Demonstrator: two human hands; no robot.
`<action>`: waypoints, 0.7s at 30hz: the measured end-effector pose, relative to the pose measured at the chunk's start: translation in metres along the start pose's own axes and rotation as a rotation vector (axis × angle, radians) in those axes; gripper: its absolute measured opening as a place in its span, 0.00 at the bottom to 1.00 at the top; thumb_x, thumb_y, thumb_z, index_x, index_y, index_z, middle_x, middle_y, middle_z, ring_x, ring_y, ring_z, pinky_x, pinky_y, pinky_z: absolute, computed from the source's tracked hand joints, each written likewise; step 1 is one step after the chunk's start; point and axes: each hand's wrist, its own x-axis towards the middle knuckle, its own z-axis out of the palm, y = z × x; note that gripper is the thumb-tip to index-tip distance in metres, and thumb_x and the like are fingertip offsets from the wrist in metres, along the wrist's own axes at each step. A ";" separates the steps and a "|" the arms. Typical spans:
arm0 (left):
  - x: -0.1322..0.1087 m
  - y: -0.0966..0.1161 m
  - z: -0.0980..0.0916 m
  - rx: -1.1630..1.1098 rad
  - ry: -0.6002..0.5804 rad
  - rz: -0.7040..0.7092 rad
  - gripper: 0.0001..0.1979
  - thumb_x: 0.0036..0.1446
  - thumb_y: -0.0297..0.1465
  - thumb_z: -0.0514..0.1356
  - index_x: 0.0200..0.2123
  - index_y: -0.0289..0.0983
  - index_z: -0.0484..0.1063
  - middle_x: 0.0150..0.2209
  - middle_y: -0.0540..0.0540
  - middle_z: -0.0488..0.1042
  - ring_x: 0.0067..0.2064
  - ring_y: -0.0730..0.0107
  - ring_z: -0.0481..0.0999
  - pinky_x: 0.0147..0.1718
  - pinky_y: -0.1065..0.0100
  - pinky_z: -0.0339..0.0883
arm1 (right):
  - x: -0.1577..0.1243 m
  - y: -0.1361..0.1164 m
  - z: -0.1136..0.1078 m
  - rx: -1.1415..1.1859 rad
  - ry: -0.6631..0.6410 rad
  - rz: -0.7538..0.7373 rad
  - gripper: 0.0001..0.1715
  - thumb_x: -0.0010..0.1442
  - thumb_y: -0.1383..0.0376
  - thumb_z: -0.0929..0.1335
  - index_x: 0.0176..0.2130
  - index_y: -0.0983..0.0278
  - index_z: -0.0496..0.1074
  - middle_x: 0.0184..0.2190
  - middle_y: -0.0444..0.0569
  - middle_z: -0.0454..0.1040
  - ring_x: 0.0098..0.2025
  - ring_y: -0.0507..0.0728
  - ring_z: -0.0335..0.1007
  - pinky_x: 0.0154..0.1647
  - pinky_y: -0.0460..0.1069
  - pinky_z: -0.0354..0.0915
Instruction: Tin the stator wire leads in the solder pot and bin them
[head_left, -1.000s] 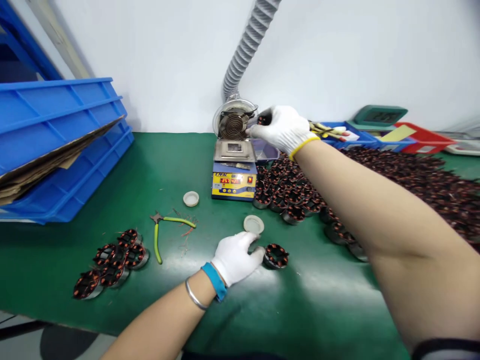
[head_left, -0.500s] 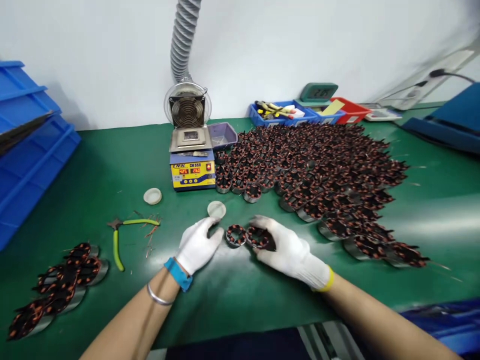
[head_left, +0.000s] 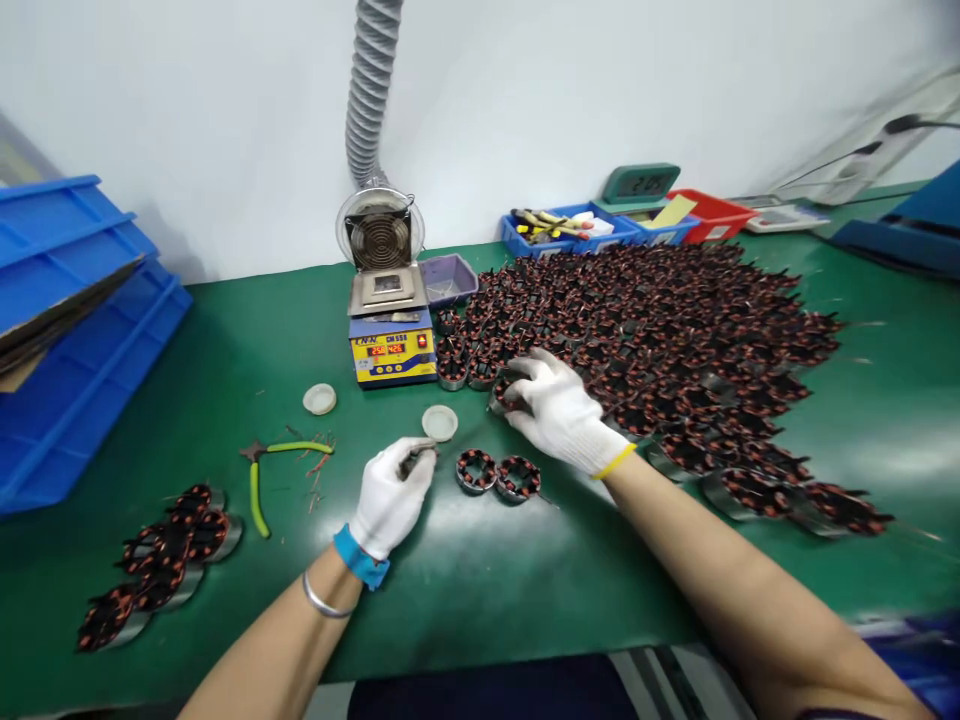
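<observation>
My right hand [head_left: 555,405], in a white glove, curls its fingers round a motor stator [head_left: 498,398] at the front edge of a large mass of stators [head_left: 660,330]. The fingers partly hide that ring. Two more stators with copper windings, a left one [head_left: 475,470] and a right one [head_left: 517,479], stand side by side between my hands. My gloved left hand [head_left: 394,490] is closed just left of them, thumb and finger drawn together; whatever is in them, if anything, cannot be made out. Beyond its fingertips lies a small white dish [head_left: 439,423].
Green-handled cutters [head_left: 259,490] lie open at left by copper wire scraps [head_left: 319,468]. Several stators [head_left: 161,560] stand at front left. A solder pot [head_left: 392,345] sits under a grey hose [head_left: 373,90]. Blue bins [head_left: 90,350] lean at far left; tool trays [head_left: 536,247] line the back.
My right hand has let go of the right one of the paired stators and moved up to the edge of the mass. My left hand's thumb and finger have drawn closer together.
</observation>
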 end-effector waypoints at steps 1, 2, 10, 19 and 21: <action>-0.001 0.002 0.001 -0.061 -0.002 -0.047 0.14 0.58 0.38 0.60 0.43 0.35 0.77 0.41 0.41 0.82 0.32 0.67 0.77 0.33 0.67 0.73 | -0.005 -0.004 -0.006 0.043 0.005 -0.059 0.09 0.57 0.63 0.71 0.35 0.65 0.80 0.59 0.59 0.71 0.69 0.73 0.55 0.67 0.72 0.57; -0.002 0.005 0.001 -0.141 -0.020 -0.089 0.18 0.56 0.38 0.63 0.48 0.35 0.75 0.46 0.39 0.80 0.31 0.69 0.76 0.32 0.67 0.73 | -0.009 -0.010 -0.013 0.098 0.007 -0.127 0.09 0.57 0.61 0.71 0.36 0.64 0.80 0.60 0.58 0.71 0.70 0.71 0.55 0.68 0.72 0.56; -0.013 0.031 -0.011 -0.635 -0.490 -0.110 0.38 0.40 0.39 0.77 0.55 0.36 0.71 0.47 0.39 0.78 0.46 0.56 0.80 0.46 0.61 0.75 | -0.021 -0.080 -0.041 0.362 -0.135 -0.645 0.15 0.51 0.71 0.71 0.39 0.60 0.79 0.62 0.52 0.69 0.72 0.72 0.52 0.63 0.70 0.65; -0.021 0.014 -0.009 -0.668 -0.136 -0.117 0.31 0.63 0.58 0.55 0.46 0.36 0.78 0.46 0.41 0.80 0.48 0.56 0.79 0.51 0.60 0.72 | -0.018 -0.089 -0.041 0.318 0.149 -0.695 0.12 0.59 0.63 0.72 0.45 0.59 0.76 0.54 0.56 0.76 0.62 0.67 0.69 0.56 0.65 0.73; -0.021 0.014 -0.007 -0.721 -0.090 -0.135 0.33 0.62 0.59 0.54 0.48 0.36 0.77 0.48 0.41 0.79 0.50 0.56 0.78 0.51 0.59 0.73 | -0.018 -0.095 -0.043 0.320 0.265 -0.735 0.13 0.61 0.65 0.70 0.47 0.58 0.74 0.46 0.53 0.79 0.54 0.62 0.75 0.56 0.62 0.73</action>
